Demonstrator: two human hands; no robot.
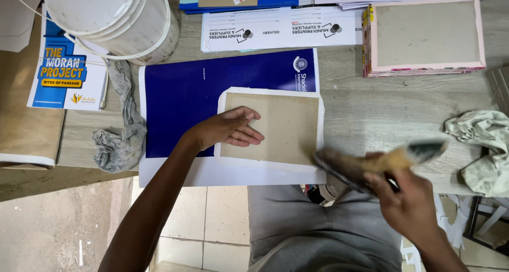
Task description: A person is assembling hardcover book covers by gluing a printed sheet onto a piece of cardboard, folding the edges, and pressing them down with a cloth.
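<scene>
Your left hand (229,129) lies flat, fingers (248,136) spread, pinning the grey board (283,126) on its white sheet (265,171). Your right hand (408,200) grips a blurred brush (379,161) at the board's corner; the sheet's margins look unfolded yet, finished boards (424,36) stacked on the bench (382,108).

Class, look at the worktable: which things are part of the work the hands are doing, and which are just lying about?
In use:
left hand pressing the grey board
right hand holding the brush
blue sheet underneath

Lying about:
white bucket
grey rag
stack of boards
crumpled cloth
</scene>
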